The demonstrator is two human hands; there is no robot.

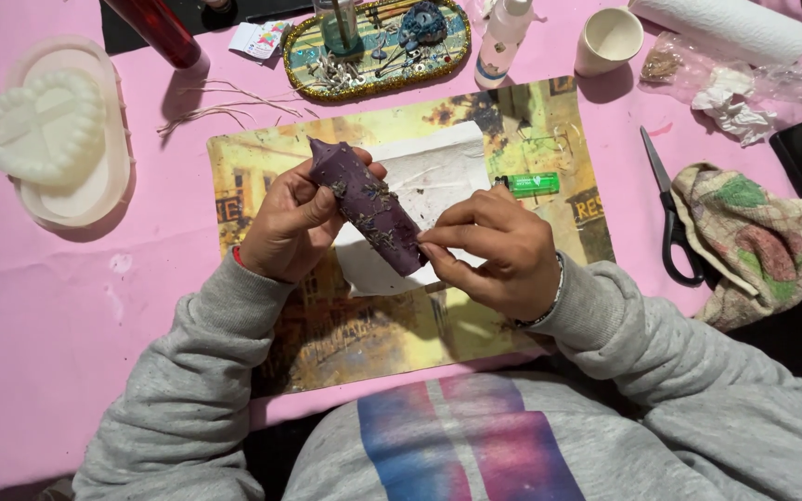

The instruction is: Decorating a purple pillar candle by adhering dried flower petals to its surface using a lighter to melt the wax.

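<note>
step: pressing dried sprigs onto purple candle [368, 206], judged mid-decoration | left hand [288, 225] fingers wrapped round its upper part, held tilted above placemat [522, 139] on desk | right hand [498, 250] fingers pinched at lower end (sprig hidden) | next: likely firm, careful pressure

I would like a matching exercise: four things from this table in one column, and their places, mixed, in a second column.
Things:
1. candle
2. lighter
3. scissors
4. heart mould

Places:
A. on the pink cloth, between the mat and a crumpled rag
B. held in both hands
C. far left, in a white oval tray
D. on the picture mat, just above the right hand

Pairs: 1-B, 2-D, 3-A, 4-C
</note>
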